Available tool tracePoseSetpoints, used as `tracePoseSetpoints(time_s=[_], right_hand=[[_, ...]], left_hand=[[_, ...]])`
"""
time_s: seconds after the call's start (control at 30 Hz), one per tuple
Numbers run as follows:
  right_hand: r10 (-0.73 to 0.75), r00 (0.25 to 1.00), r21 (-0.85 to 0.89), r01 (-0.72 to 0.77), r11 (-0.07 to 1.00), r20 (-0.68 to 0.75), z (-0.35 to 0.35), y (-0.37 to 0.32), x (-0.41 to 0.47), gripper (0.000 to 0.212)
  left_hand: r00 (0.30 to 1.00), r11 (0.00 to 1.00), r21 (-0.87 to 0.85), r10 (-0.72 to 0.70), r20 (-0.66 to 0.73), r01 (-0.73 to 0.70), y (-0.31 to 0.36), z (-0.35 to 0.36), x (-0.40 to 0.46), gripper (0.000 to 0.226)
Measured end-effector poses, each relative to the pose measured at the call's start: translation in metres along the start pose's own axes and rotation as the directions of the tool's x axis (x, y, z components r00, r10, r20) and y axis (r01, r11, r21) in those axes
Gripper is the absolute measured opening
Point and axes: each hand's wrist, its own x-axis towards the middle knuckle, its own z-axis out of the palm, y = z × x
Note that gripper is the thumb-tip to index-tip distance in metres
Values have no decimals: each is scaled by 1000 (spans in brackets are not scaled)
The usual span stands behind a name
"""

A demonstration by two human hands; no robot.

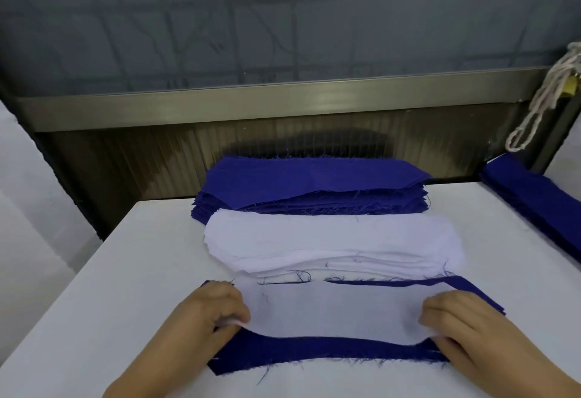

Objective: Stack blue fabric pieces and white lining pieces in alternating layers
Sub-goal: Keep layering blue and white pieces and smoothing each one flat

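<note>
- Holding the white piece [333,312] by its two short ends, both hands lay it flat on the blue piece [327,350] at the near edge of the bench [125,272].
- Left hand [217,309] has its fingers curled over the left end of the white piece, pinching a lifted corner there.
- Right hand [456,319] has curled fingers resting on the right end; whether it pinches the cloth or only presses it I cannot tell.
- Long axis of the white piece runs left to right, from one hand to the other, matching the blue piece beneath.
- Blue shows as a broad band along the near side and a thin strip along the far side, so the white piece appears to sit a little toward the far edge.
- Just beyond the hands lies the white stack [330,243], fanned and wavy at its near edge, roughly equally near to both hands.
- Behind it, touching or nearly so, sits the blue stack [311,183], thick, with frayed threads at its edges.
- Next layer should be blue, so the reach would go over the white stack to the far one.
- More blue cloth [534,205] lies at the right edge of the bench.
</note>
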Motion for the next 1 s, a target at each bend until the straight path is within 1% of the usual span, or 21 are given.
tracePoseSetpoints(time_s=[0.03,0.07,0.1,0.13,0.17,0.27,0.3,0.33,0.4,0.47,0.5,0.57,0.63,0.7,0.77,0.8,0.83,0.9,0.97,1.0], right_hand=[[64,998,40,-65,997,26,-1,0,-1,19],[145,988,79,-149,986,55,-3,0,-1,29],[196,977,109,-205,973,82,-3,0,-1,41],[240,965,109,-251,962,106,-5,1,-2,47],[251,961,102,-263,959,117,-3,2,-3,49],[282,955,65,-288,955,93,0,5,-5,45],[275,960,65,-278,958,59,0,6,-4,39],[273,962,65,-274,960,26,-3,6,-3,31],[262,965,47,-261,964,-26,-4,6,-2,22],[247,968,16,-247,969,-49,-5,8,-2,22],[239,970,-2,-239,971,-38,-3,9,-4,25],[246,969,-21,-246,969,18,0,10,-7,40],[285,956,-8,-285,958,64,2,10,-8,46],[296,953,14,-297,955,72,0,10,-8,42],[278,960,14,-279,960,47,-1,10,-7,30],[275,961,9,-275,961,33,-2,10,-7,28],[279,960,3,-279,960,19,-2,10,-7,30],[312,950,-10,-312,950,4,0,12,-9,44],[343,939,-30,-343,939,6,2,14,-10,60],[351,936,-41,-351,936,3,2,16,-10,63]], left_hand=[[1000,1000,23,18,-4,-18,0,3,1,46],[999,998,47,33,-24,-32,-1,5,2,48],[997,997,71,46,-55,-42,-2,7,3,49],[994,995,89,50,-99,-41,-4,9,4,49],[989,996,89,29,-146,-16,-5,10,4,49],[962,988,12,-149,-227,155,-8,11,3,40],[955,982,-4,-185,-233,189,-9,12,3,39],[952,978,1,-202,-228,208,-10,12,2,44],[959,981,58,-167,-230,185,-7,12,2,59],[969,982,143,-85,-231,120,-5,9,3,64],[973,979,185,-47,-226,90,-4,9,4,64],[980,968,241,-15,-200,64,-5,8,5,59],[983,958,281,-3,-182,54,-9,9,6,56],[982,952,299,-10,-186,66,-12,10,6,57],[978,947,315,3,-210,64,-14,9,6,59],[972,946,319,19,-232,58,-14,8,7,60],[965,948,315,32,-260,54,-14,7,7,61],[949,952,303,52,-309,46,-14,5,8,60],[943,950,308,62,-328,45,-12,3,8,59],[945,946,320,65,-321,43,-10,1,9,59]])
